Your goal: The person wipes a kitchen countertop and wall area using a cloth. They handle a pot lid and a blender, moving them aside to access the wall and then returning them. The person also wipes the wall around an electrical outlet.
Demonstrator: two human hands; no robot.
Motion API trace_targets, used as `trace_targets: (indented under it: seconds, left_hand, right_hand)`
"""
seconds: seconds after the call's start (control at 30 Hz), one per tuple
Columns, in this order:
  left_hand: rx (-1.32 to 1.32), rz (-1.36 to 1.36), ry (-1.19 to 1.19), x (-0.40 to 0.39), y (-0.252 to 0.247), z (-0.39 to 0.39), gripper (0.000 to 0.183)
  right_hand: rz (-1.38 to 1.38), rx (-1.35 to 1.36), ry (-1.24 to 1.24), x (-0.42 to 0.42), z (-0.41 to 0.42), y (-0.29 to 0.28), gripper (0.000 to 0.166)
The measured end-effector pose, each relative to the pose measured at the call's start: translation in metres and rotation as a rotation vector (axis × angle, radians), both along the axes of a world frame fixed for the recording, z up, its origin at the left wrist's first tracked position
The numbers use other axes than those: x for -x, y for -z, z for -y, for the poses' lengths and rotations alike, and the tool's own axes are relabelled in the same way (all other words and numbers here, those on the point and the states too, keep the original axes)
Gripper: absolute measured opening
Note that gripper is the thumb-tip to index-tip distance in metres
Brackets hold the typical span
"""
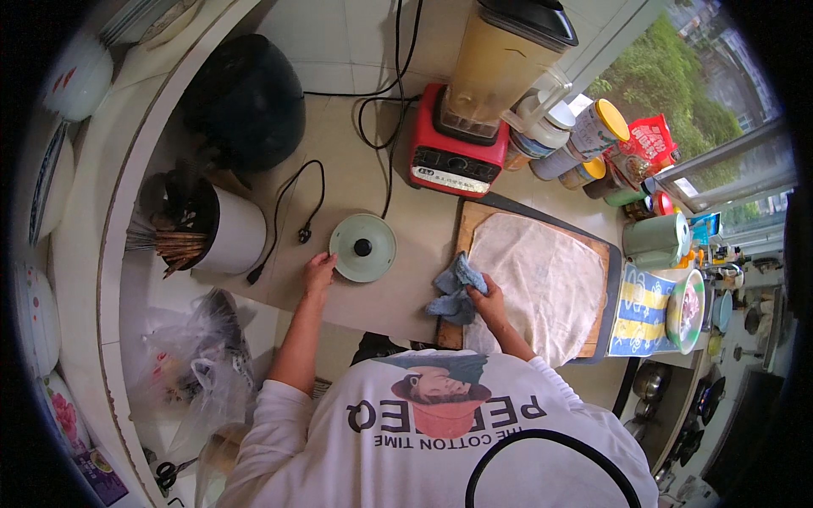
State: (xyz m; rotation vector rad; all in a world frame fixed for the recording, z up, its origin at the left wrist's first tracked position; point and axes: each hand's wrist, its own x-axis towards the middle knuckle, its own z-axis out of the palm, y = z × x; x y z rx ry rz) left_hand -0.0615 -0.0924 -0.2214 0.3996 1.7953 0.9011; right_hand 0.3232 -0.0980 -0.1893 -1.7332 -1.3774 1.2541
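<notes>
My left hand (319, 272) has its fingertips at the near left rim of a round pale green electric kettle base (346, 261). The base rests on the counter, with a black connector in its centre and a black cord running from its far side. In my right hand (488, 301) is a crumpled blue cloth (454, 292). The cloth hangs over the left edge of a wooden board (450, 333). A thin off-white fabric sheet (540, 279) is spread across the board, just right of my right hand.
A red-based blender (457, 149) stands behind the board. Jars (594, 136) line the window side. A loose plug cord (279, 203) lies near a utensil holder (235, 225). A green kettle (654, 241) and a bowl (685, 311) are at right, plastic bags (203, 374) at lower left.
</notes>
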Motion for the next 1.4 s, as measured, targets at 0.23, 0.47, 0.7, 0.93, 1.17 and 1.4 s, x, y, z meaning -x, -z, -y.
trace_targets:
  seconds: [0.23,0.47,0.7,0.93,1.17,1.4]
  left_hand:
    - [-0.108,-0.313,0.106,-0.022,-0.002,-0.018,0.041]
    - [-0.123,0.425,0.204,-0.029,-0.034,-0.032,0.031]
    - [-0.107,0.453,0.152,-0.014,-0.012,-0.031,0.029]
    - [-0.255,-0.785,0.248,0.006,-0.026,-0.042,0.038]
    - [-0.07,-1.339,0.178,0.085,-0.026,-0.062,0.03]
    - [-0.254,-1.097,0.25,0.092,0.02,-0.086,0.016]
  right_hand:
    - [-0.006,0.018,-0.112,0.008,-0.004,-0.018,0.032]
    - [-0.014,0.061,-0.128,0.012,-0.007,-0.012,0.032]
    - [-0.019,0.053,-0.116,0.013,-0.011,-0.011,0.031]
    - [-0.101,0.072,-0.107,0.001,-0.009,0.004,0.035]
    - [0.044,0.076,-0.122,0.011,-0.018,-0.018,0.035]
    - [0.023,0.078,-0.048,0.007,-0.012,-0.009,0.031]
